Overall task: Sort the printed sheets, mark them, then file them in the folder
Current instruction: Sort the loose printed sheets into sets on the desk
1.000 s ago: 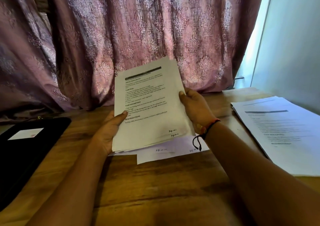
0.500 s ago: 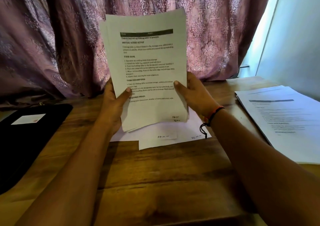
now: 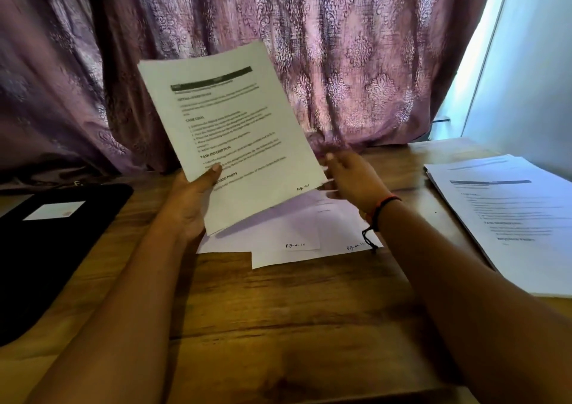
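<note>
Half a second ago both of my hands had the stack of printed sheets (image 3: 238, 143) upright. Now the right hand (image 3: 353, 181) has come off it and the stack leans over to the left, carried by the left hand (image 3: 192, 199) alone: thumb pressed on the printed face, fingers curled behind the lower left edge. The right hand is blurred, just beside the stack's lower right corner, fingers loosely spread and holding nothing that I can make out. I read this as sorting still under way. The freed hand looks ready for the loose marked sheets (image 3: 288, 233) lying flat on the counter (image 3: 278, 311) under the stack, and filing has not begun, since the black folder (image 3: 46, 264) lies closed at the left. The paper is thin and matte, its top corner bowing a little, with a dark header bar and a handwritten page mark at the bottom right. A second pile of printed sheets (image 3: 510, 218) sits fanned at the right edge. The counter is brown wood with a long grain; the folder is flat and dull black with a white label (image 3: 54, 210). Behind hangs a mauve curtain (image 3: 340, 48) with a raised damask pattern.
</note>
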